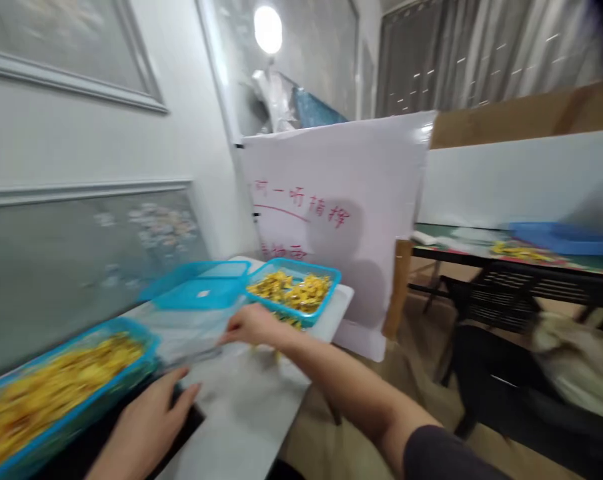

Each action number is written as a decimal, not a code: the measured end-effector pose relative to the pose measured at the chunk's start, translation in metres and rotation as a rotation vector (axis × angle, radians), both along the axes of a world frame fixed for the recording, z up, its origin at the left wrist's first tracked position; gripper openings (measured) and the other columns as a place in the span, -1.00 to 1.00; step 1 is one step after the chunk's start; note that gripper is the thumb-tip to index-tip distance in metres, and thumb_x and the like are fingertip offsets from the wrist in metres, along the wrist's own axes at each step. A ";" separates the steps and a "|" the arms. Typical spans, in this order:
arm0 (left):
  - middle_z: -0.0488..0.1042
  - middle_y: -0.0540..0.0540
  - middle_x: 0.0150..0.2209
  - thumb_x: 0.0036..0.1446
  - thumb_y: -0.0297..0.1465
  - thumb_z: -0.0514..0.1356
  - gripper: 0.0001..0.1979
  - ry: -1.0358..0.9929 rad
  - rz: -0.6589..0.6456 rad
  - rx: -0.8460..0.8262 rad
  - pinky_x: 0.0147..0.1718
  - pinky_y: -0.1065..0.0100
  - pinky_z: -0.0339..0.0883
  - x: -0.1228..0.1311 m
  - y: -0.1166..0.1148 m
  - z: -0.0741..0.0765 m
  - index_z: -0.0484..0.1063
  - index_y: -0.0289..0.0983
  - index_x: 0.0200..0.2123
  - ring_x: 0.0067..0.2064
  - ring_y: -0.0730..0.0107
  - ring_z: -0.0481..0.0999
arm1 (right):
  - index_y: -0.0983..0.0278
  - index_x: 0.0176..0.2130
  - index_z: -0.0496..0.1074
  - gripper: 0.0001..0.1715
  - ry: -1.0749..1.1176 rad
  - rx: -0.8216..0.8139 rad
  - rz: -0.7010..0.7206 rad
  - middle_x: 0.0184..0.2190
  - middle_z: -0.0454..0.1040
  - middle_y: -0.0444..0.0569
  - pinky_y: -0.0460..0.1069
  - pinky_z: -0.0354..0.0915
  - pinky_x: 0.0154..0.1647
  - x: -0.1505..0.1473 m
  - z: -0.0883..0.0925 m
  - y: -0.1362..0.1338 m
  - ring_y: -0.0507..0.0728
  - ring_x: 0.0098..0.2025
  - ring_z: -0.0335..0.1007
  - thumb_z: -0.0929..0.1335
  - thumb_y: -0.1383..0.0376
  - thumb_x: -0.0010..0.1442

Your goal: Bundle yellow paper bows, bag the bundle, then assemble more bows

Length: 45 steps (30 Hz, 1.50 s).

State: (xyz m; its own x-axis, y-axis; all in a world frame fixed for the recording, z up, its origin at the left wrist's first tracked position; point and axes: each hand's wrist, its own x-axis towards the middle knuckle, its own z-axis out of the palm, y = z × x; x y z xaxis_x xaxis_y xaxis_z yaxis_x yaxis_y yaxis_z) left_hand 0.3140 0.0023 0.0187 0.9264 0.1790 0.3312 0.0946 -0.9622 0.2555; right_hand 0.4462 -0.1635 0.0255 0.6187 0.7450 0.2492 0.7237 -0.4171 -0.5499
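Note:
My right hand (255, 325) reaches over the white table (241, 413), fingertips pinched at the edge of what looks like a thin clear plastic sheet (199, 347); blur hides its exact shape. Lower left, my left hand (149, 420) has thumb and fingers apart and holds nothing visible. It is beside a long blue basket (149, 331) filled with small yellow pieces (56, 390), too blurred to name. Beyond my right hand, another blue basket (312, 316) contains yellow, wrapped-looking pieces (301, 292). More yellow bits lie partly hidden behind my right wrist.
A blue tray (196, 298) rests against the wall side. Behind the table stands a white board (381, 173) with red handwriting. At right are a black chair (501, 367) and another table carrying a blue tray (561, 240) and yellow pieces (521, 251).

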 end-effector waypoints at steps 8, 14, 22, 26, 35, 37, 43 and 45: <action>0.29 -0.41 0.21 0.15 -0.38 0.01 -0.53 0.247 0.074 0.008 0.17 0.17 0.13 -0.035 -0.019 -0.004 0.36 -0.46 0.08 0.27 0.05 0.22 | 0.32 0.01 0.37 -0.66 0.129 0.155 -0.060 -0.04 0.42 0.02 0.11 0.41 -0.15 0.009 -0.020 0.004 0.16 -0.12 0.43 0.33 0.21 0.28; 0.21 -0.46 0.23 0.16 -0.41 0.04 -0.59 0.337 0.040 -0.066 0.12 0.14 0.17 -0.047 -0.029 -0.008 0.38 -0.41 0.05 0.24 -0.03 0.26 | 0.31 0.01 0.38 -0.66 0.118 0.350 -0.224 -0.01 0.40 0.02 0.13 0.39 -0.12 0.004 -0.004 0.006 0.18 -0.08 0.41 0.34 0.21 0.27; 0.53 -0.32 -0.11 0.10 -0.44 0.10 -0.76 0.310 0.024 -0.219 0.00 0.17 0.21 -0.067 -0.038 -0.001 0.52 -0.30 -0.20 0.05 -0.02 0.44 | 0.34 -0.07 0.39 -0.71 0.235 0.606 -0.233 -0.16 0.45 -0.02 0.05 0.42 -0.25 -0.004 0.015 -0.006 0.10 -0.22 0.44 0.32 0.19 0.30; 0.58 -0.18 -0.35 0.11 -0.38 0.11 -0.80 0.247 0.009 -0.374 -0.15 0.22 0.24 -0.086 -0.044 0.015 0.53 -0.22 -0.43 -0.15 0.05 0.53 | 0.35 -0.25 0.43 -0.70 0.311 0.687 -0.080 -0.35 0.45 -0.08 -0.10 0.29 -0.50 -0.024 0.035 -0.026 -0.02 -0.47 0.32 0.34 0.14 0.25; 0.50 -0.26 -0.04 0.25 -0.08 -0.07 -0.57 -0.001 0.070 -0.992 -0.19 0.24 0.37 -0.130 -0.052 0.019 0.38 -0.27 -0.13 -0.07 0.15 0.53 | 0.26 -0.41 0.42 -0.70 0.497 0.701 0.321 -0.48 0.38 -0.14 -0.10 0.10 -0.51 -0.085 0.073 -0.045 -0.04 -0.53 0.12 0.37 0.08 0.17; 0.46 -0.34 0.03 0.25 -0.05 -0.07 -0.54 -0.023 0.074 -1.386 -0.18 0.23 0.41 -0.141 -0.059 0.016 0.30 -0.30 -0.06 -0.06 0.15 0.54 | 0.24 -0.41 0.39 -0.69 0.529 0.694 0.398 -0.50 0.34 -0.14 -0.08 0.12 -0.49 -0.104 0.079 -0.040 -0.02 -0.51 0.12 0.35 0.07 0.19; 0.57 -0.30 -0.16 0.23 -0.11 0.07 -0.54 -0.151 -0.083 -2.246 -0.13 0.16 0.45 -0.184 -0.073 0.023 0.40 -0.42 -0.07 -0.13 0.13 0.58 | 0.21 -0.36 0.39 -0.76 0.662 0.594 0.639 -0.41 0.36 -0.12 -0.07 0.07 -0.51 -0.162 0.096 -0.023 -0.03 -0.54 0.08 0.33 0.11 0.24; 0.59 -0.18 -0.28 0.26 -0.24 0.09 -0.65 -0.343 -0.035 -2.300 -0.14 0.19 0.48 -0.202 -0.070 0.027 0.43 -0.40 -0.07 -0.25 0.26 0.61 | 0.21 -0.37 0.39 -0.76 0.650 0.539 0.695 -0.46 0.36 -0.14 -0.07 0.06 -0.52 -0.177 0.100 -0.017 -0.04 -0.56 0.08 0.33 0.12 0.25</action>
